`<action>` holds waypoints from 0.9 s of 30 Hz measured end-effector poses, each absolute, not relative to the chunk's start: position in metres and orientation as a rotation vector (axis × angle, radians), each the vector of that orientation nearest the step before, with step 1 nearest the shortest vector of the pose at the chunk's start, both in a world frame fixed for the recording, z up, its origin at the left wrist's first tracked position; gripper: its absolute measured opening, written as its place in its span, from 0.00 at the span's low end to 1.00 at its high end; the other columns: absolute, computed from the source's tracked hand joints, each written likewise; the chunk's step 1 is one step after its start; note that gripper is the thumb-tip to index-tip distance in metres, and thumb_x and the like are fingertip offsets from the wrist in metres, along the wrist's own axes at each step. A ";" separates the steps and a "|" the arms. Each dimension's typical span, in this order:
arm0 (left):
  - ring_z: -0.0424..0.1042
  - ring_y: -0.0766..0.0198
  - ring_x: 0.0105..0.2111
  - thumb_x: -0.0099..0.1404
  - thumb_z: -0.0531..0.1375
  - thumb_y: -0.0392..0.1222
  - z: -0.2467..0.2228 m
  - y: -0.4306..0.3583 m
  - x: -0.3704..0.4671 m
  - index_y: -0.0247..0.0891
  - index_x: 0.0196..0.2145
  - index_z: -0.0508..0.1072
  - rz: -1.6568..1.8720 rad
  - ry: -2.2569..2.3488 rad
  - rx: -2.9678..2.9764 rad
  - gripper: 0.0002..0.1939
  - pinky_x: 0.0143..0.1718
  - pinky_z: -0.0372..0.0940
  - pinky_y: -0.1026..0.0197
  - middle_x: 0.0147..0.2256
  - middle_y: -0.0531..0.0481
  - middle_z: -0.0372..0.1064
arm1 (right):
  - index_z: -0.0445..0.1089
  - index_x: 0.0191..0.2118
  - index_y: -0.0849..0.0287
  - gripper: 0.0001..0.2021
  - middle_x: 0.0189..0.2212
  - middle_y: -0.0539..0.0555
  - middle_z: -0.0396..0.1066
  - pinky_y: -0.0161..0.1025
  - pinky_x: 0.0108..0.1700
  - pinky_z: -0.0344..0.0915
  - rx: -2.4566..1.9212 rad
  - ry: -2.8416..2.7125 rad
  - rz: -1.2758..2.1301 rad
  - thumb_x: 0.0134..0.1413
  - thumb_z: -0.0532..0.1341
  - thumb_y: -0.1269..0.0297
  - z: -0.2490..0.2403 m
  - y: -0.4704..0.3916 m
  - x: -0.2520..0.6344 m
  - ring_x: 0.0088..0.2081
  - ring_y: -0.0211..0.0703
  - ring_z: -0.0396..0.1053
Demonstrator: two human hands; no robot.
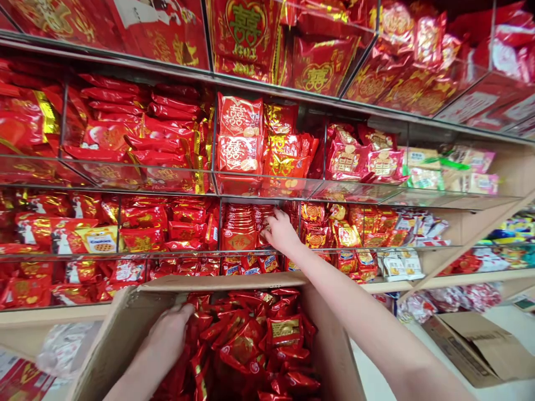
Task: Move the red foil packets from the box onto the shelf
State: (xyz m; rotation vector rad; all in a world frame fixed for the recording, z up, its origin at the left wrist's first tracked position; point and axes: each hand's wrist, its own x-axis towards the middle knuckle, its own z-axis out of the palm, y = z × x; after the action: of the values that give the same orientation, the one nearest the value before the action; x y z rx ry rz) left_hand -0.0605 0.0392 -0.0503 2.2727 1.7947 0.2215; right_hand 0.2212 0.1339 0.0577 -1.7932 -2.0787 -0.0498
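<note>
An uncapped cardboard box point(144, 309) full of loose red snack packets point(246, 340) with gold print stands in front of me. Inside its left part, my left hand point(169, 334) reaches down against the packets; its fingers bend out of sight, so its grip is hidden. Above the box's far edge, my right hand point(282, 231) reaches into a shelf compartment. Its bent fingers are apart and their tips touch red packets point(261, 220) standing in a row. Just left of them, a tight row of matching red packets point(239, 228) fills the same compartment.
Clear dividers and front lips point(259, 186) split the shelves into compartments of red and gold packets. Green and pink packets point(443, 167) lie farther right. A folded-open cardboard box point(480, 345) rests at lower right, and a clear plastic bag point(67, 348) at lower left.
</note>
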 end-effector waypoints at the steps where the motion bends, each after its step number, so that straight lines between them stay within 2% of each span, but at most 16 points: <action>1: 0.70 0.56 0.42 0.55 0.45 0.26 -0.045 0.039 -0.063 0.36 0.36 0.72 0.250 1.804 2.266 0.19 0.45 0.60 0.57 0.39 0.41 0.73 | 0.63 0.48 0.63 0.16 0.57 0.62 0.50 0.49 0.55 0.51 -1.689 -2.090 -0.073 0.55 0.53 0.65 0.060 0.116 0.219 0.58 0.50 0.45; 3: 0.71 0.54 0.40 0.56 0.46 0.30 -0.031 0.036 -0.064 0.37 0.35 0.72 0.309 1.818 2.263 0.17 0.44 0.62 0.56 0.37 0.41 0.74 | 0.66 0.43 0.60 0.12 0.50 0.58 0.61 0.46 0.54 0.53 -1.363 -2.133 -0.036 0.57 0.50 0.67 0.057 0.074 0.210 0.52 0.44 0.54; 5: 0.71 0.53 0.40 0.57 0.49 0.37 -0.014 0.029 -0.058 0.39 0.36 0.72 0.474 1.768 2.244 0.14 0.45 0.62 0.56 0.38 0.44 0.74 | 0.66 0.41 0.58 0.10 0.42 0.55 0.66 0.43 0.51 0.58 -1.060 -2.149 0.166 0.57 0.50 0.66 0.046 0.032 0.199 0.46 0.42 0.61; 6: 0.71 0.54 0.41 0.56 0.51 0.40 -0.005 0.024 -0.052 0.40 0.37 0.72 0.630 1.684 2.196 0.13 0.46 0.62 0.57 0.39 0.46 0.74 | 0.65 0.42 0.58 0.10 0.41 0.55 0.66 0.42 0.50 0.59 -1.031 -2.097 0.268 0.56 0.52 0.65 0.038 0.013 0.193 0.46 0.42 0.61; 8: 0.69 0.56 0.43 0.55 0.56 0.45 0.011 0.013 -0.036 0.44 0.40 0.70 0.886 1.464 1.979 0.14 0.48 0.62 0.58 0.42 0.49 0.73 | 0.60 0.49 0.58 0.15 0.47 0.57 0.62 0.41 0.52 0.58 -1.106 -1.922 0.407 0.55 0.54 0.62 0.023 -0.016 0.180 0.50 0.42 0.58; 10: 0.70 0.57 0.43 0.53 0.59 0.46 0.023 0.003 -0.016 0.43 0.38 0.69 1.015 1.276 1.692 0.14 0.46 0.64 0.59 0.41 0.50 0.73 | 0.53 0.54 0.57 0.22 0.53 0.58 0.56 0.42 0.55 0.55 -1.207 -1.724 0.468 0.54 0.55 0.60 0.012 -0.030 0.170 0.55 0.43 0.53; 12: 0.70 0.58 0.42 0.51 0.61 0.44 0.029 -0.003 0.002 0.42 0.36 0.68 1.119 1.195 1.473 0.13 0.45 0.65 0.59 0.38 0.50 0.73 | 0.49 0.56 0.57 0.24 0.53 0.59 0.54 0.43 0.55 0.54 -1.267 -1.559 0.522 0.55 0.54 0.59 0.007 -0.033 0.165 0.55 0.43 0.52; 16: 0.70 0.63 0.40 0.49 0.62 0.40 0.028 -0.008 0.026 0.42 0.38 0.66 1.310 1.128 1.223 0.17 0.44 0.66 0.61 0.35 0.53 0.72 | 0.58 0.46 0.58 0.15 0.42 0.56 0.63 0.40 0.46 0.61 -1.321 -1.303 0.673 0.56 0.52 0.57 0.009 -0.026 0.165 0.44 0.42 0.63; 19: 0.69 0.65 0.40 0.49 0.63 0.42 0.020 -0.012 0.036 0.43 0.39 0.65 1.374 1.091 1.033 0.19 0.41 0.65 0.64 0.35 0.54 0.71 | 0.60 0.37 0.57 0.11 0.31 0.51 0.64 0.36 0.37 0.63 -1.288 -1.211 0.777 0.56 0.51 0.55 0.009 -0.024 0.167 0.34 0.39 0.63; 21: 0.69 0.64 0.39 0.51 0.61 0.47 0.013 -0.016 0.041 0.42 0.39 0.65 1.352 1.152 0.986 0.18 0.40 0.65 0.64 0.35 0.54 0.70 | 0.59 0.33 0.57 0.11 0.26 0.48 0.61 0.34 0.31 0.61 -1.225 -1.181 0.849 0.56 0.50 0.55 0.006 -0.024 0.166 0.28 0.36 0.61; 23: 0.69 0.64 0.34 0.55 0.56 0.53 0.006 -0.020 0.042 0.41 0.34 0.66 1.275 1.306 1.093 0.14 0.35 0.64 0.64 0.30 0.55 0.69 | 0.57 0.32 0.56 0.10 0.21 0.45 0.56 0.32 0.26 0.58 -1.196 -1.161 0.840 0.57 0.48 0.56 0.002 -0.025 0.165 0.23 0.34 0.57; 27: 0.63 0.65 0.22 0.61 0.47 0.53 -0.004 -0.021 0.036 0.43 0.23 0.62 1.107 1.603 1.520 0.16 0.24 0.59 0.66 0.18 0.58 0.60 | 0.55 0.32 0.56 0.08 0.18 0.44 0.53 0.33 0.23 0.54 -1.263 -1.294 0.635 0.59 0.47 0.59 -0.004 -0.027 0.165 0.20 0.35 0.54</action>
State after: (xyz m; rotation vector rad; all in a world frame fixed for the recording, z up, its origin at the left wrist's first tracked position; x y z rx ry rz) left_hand 0.0357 -0.0208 -0.0043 1.5198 1.6026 1.1070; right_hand 0.1653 -0.0267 -0.0040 -1.2626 -1.2939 0.6346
